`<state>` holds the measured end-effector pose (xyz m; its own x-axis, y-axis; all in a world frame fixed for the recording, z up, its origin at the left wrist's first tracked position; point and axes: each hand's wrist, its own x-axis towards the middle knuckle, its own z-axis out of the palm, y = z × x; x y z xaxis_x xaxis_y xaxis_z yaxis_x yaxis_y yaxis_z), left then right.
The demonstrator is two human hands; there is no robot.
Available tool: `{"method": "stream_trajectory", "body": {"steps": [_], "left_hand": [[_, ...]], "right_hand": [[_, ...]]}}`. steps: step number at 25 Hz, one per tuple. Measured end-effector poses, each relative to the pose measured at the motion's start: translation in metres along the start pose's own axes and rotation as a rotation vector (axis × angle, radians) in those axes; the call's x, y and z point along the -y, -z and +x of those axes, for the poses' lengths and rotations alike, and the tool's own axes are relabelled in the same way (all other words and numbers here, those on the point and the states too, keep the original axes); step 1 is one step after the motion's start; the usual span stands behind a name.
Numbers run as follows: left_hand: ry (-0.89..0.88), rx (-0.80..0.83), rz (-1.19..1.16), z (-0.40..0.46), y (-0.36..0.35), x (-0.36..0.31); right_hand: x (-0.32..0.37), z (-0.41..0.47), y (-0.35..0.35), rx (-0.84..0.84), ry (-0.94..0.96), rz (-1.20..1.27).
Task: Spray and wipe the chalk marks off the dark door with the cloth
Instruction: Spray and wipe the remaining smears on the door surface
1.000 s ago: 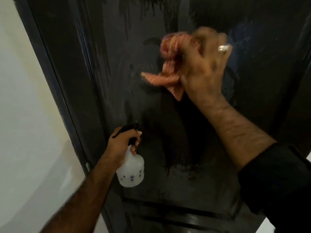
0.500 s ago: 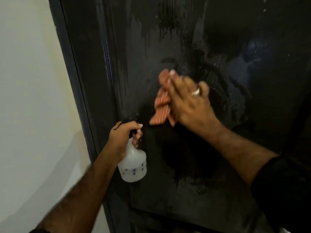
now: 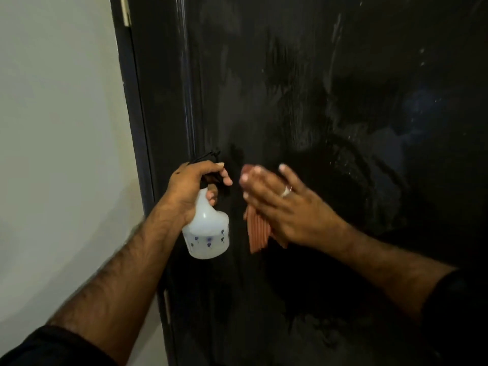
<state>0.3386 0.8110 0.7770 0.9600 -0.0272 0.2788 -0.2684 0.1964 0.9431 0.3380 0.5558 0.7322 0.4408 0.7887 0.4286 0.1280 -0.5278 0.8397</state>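
Head view, looking forward and down: a tall, glossy black door fills most of the frame, its long axis running top to bottom, its surface streaked with wet smears and pale cloudy residue toward the upper right. Its dark frame edge runs down the left side, meeting a plain off-white wall that takes up the left third; a pale hinge shows at the top of that edge. Broad stretches of door lie open above and to the right of the hands. The left hand is clenched round the neck of a translucent white plastic spray bottle with small blue flower prints; the bottle hangs upright, body downward, its black trigger head pointing right toward the door. Just beside it, the right hand, wearing a silver ring, lies flat with fingers straight, pressing an orange ribbed cloth against the door near the centre; the cloth's folds hang downward below the palm.
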Motion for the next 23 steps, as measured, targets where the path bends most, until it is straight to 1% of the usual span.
{"method": "stream_trajectory", "body": {"steps": [1, 2, 3, 4, 5, 6, 7, 8, 9, 10, 11, 12, 14, 15, 16, 17, 18, 19, 20, 21, 22, 23], "left_hand": [[-0.016, 0.009, -0.002, 0.003, -0.001, -0.008], [-0.030, 0.004, -0.002, 0.008, -0.005, -0.017], [-0.038, -0.011, 0.000, 0.012, -0.010, -0.026], [-0.041, -0.031, 0.008, 0.015, -0.016, -0.035], [-0.041, -0.058, 0.021, 0.018, -0.021, -0.043], [-0.043, -0.087, 0.037, 0.020, -0.025, -0.051], [-0.052, -0.107, 0.047, 0.022, -0.026, -0.059], [-0.064, -0.116, 0.049, 0.024, -0.024, -0.065], [-0.077, -0.115, 0.045, 0.026, -0.020, -0.070], [-0.088, -0.109, 0.045, 0.028, -0.015, -0.073], [-0.092, -0.100, 0.048, 0.029, -0.011, -0.075], [-0.093, -0.089, 0.057, 0.030, -0.009, -0.077], [-0.087, -0.048, 0.071, 0.027, -0.013, -0.073], [-0.080, -0.017, 0.066, 0.024, -0.020, -0.068], [-0.066, 0.014, 0.062, 0.019, -0.028, -0.062], [-0.045, 0.044, 0.059, 0.013, -0.037, -0.053], [-0.024, 0.073, 0.050, 0.007, -0.044, -0.043], [-0.002, 0.099, 0.035, 0.001, -0.050, -0.032], [0.020, 0.123, 0.021, -0.004, -0.055, -0.021], [0.042, 0.146, 0.011, -0.008, -0.059, -0.010], [0.060, 0.176, 0.005, -0.012, -0.063, 0.000], [0.067, 0.207, 0.004, -0.014, -0.067, 0.009]], "right_hand": [[-0.033, 0.019, 0.011, -0.081, -0.169, -0.003], [-0.072, 0.043, 0.024, -0.186, -0.385, -0.004], [-0.108, 0.065, 0.041, -0.239, -0.587, 0.016], [-0.132, 0.084, 0.056, -0.248, -0.734, 0.052], [-0.137, 0.096, 0.060, -0.248, -0.795, 0.074], [-0.128, 0.101, 0.055, -0.246, -0.733, 0.087], [-0.108, 0.099, 0.044, -0.212, -0.555, 0.074], [-0.082, 0.092, 0.029, -0.194, -0.316, 0.031], [-0.062, 0.080, 0.022, -0.131, -0.100, 0.005], [-0.060, 0.072, 0.017, -0.083, 0.026, -0.047], [-0.076, 0.071, 0.017, -0.114, 0.033, -0.073], [-0.101, 0.073, 0.023, -0.174, -0.086, -0.082], [-0.158, 0.077, 0.046, -0.288, -0.552, -0.028], [-0.178, 0.070, 0.058, -0.306, -0.751, 0.030], [-0.180, 0.059, 0.062, -0.299, -0.854, 0.069], [-0.166, 0.041, 0.058, -0.284, -0.840, 0.080], [-0.138, 0.018, 0.043, -0.278, -0.728, 0.045], [-0.099, -0.012, 0.024, -0.249, -0.525, 0.021], [-0.056, -0.047, 0.008, -0.176, -0.287, 0.010], [-0.025, -0.081, -0.001, -0.056, -0.073, 0.003], [-0.013, -0.113, -0.008, 0.041, 0.048, -0.031], [-0.020, -0.132, -0.010, 0.045, 0.068, -0.049]]}}
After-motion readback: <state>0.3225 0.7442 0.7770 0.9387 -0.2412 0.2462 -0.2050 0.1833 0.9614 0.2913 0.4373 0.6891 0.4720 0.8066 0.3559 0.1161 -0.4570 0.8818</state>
